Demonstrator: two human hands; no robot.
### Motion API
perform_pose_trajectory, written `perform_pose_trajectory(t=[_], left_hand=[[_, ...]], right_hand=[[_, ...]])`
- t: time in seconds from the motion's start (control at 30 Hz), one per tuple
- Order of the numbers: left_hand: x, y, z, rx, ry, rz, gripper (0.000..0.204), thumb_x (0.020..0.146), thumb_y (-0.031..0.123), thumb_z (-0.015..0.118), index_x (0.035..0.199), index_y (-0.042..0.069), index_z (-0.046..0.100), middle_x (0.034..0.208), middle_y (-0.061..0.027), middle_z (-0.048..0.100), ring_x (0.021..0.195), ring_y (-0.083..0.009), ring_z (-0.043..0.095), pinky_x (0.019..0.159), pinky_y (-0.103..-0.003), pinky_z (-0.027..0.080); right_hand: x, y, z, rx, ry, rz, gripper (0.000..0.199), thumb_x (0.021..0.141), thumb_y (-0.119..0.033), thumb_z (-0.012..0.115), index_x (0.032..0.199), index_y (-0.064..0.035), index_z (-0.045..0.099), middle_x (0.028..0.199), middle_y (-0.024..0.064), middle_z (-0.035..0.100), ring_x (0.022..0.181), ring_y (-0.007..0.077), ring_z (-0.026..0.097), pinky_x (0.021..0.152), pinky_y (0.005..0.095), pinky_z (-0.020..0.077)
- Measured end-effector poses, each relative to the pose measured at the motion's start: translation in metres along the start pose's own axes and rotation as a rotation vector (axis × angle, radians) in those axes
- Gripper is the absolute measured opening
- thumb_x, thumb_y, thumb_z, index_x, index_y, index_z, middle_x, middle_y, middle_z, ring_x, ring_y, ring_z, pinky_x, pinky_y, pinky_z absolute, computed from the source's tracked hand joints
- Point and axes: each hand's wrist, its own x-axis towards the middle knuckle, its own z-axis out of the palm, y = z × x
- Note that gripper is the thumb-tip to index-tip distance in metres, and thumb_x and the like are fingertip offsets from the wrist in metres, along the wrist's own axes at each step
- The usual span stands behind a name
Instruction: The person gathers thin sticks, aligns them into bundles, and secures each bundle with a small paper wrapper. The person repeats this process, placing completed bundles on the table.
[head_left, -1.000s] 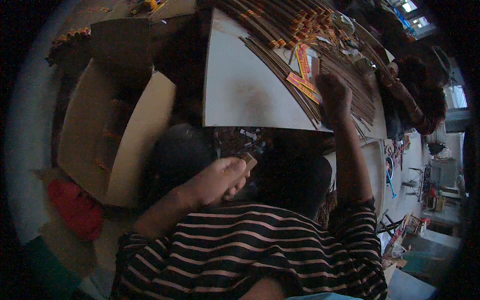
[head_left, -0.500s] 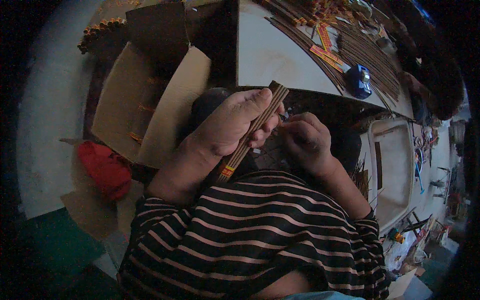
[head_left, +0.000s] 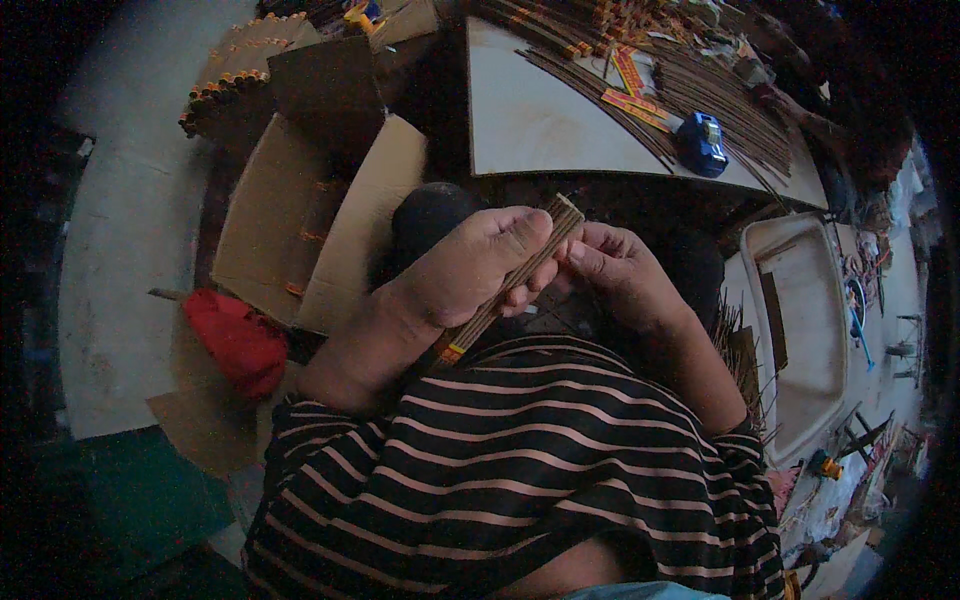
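My left hand [head_left: 490, 255] is closed around a slanting bundle of brown incense sticks [head_left: 515, 278], its thumb lying along the upper part. The bundle's top end points up and to the right. A red and yellow label band wraps its lower end, close to my striped shirt. My right hand [head_left: 625, 268] is closed in a pinch at the bundle's right side, near the upper end and against my left fingertips. What sits between its thumb and fingers is too small or hidden to make out.
An open cardboard box [head_left: 270, 225] stands at the left, beside a red cloth-like item [head_left: 235, 342]. Ahead is a white table [head_left: 520, 120] with loose sticks [head_left: 735, 105], labels and a blue tape measure [head_left: 702, 145]. A white tub [head_left: 800, 400] is at the right.
My right hand has moved up and in against the bundle, its fingers shifting from curled to pinching. The bundle's top has lowered slightly. The surroundings have shifted a little with my head.
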Motion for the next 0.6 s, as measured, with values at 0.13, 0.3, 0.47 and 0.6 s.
perform_pose_trajectory(t=[0.13, 0.3, 0.47, 0.6], left_hand=[[-0.007, -0.004, 0.004, 0.027, 0.094, -0.020, 0.040, 0.090, 0.043, 0.040, 0.096, 0.004, 0.049, 0.066, -0.0013, 0.049, 0.046, -0.0063, 0.042, 0.042, -0.018, 0.036], [-0.010, -0.014, 0.014, 0.168, 0.180, -0.069, 0.035, 0.091, 0.037, 0.040, 0.103, 0.004, 0.048, 0.067, 0.0008, 0.048, 0.051, -0.0046, 0.043, 0.045, -0.017, 0.036], [-0.006, -0.023, 0.027, 0.255, 0.175, 0.006, 0.028, 0.094, 0.026, 0.037, 0.107, 0.003, 0.047, 0.064, 0.0024, 0.044, 0.054, -0.0038, 0.040, 0.046, -0.017, 0.034], [-0.004, -0.027, 0.025, 0.267, 0.170, 0.024, 0.028, 0.094, 0.025, 0.038, 0.108, 0.003, 0.047, 0.065, 0.0024, 0.044, 0.055, -0.0041, 0.040, 0.047, -0.018, 0.035]], right_hand=[[-0.018, -0.003, 0.005, -0.075, 0.195, 0.003, 0.019, 0.081, -0.023, 0.062, 0.076, -0.0054, 0.056, 0.065, -0.0024, 0.055, 0.054, 0.0049, 0.048, 0.049, 0.0189, 0.0380], [-0.037, -0.010, 0.022, -0.100, 0.264, -0.210, 0.015, 0.081, -0.017, 0.063, 0.075, -0.0037, 0.058, 0.065, -0.0014, 0.056, 0.056, 0.0048, 0.048, 0.050, 0.0188, 0.0384], [-0.031, -0.004, 0.023, -0.239, 0.310, -0.263, 0.017, 0.080, -0.017, 0.064, 0.076, -0.0012, 0.059, 0.067, -0.0002, 0.058, 0.059, 0.0044, 0.050, 0.052, 0.0185, 0.0403], [-0.029, -0.003, 0.022, -0.329, 0.348, -0.267, 0.018, 0.080, -0.017, 0.064, 0.074, -0.0008, 0.059, 0.066, 0.0002, 0.058, 0.059, 0.0047, 0.050, 0.052, 0.0191, 0.0413]])
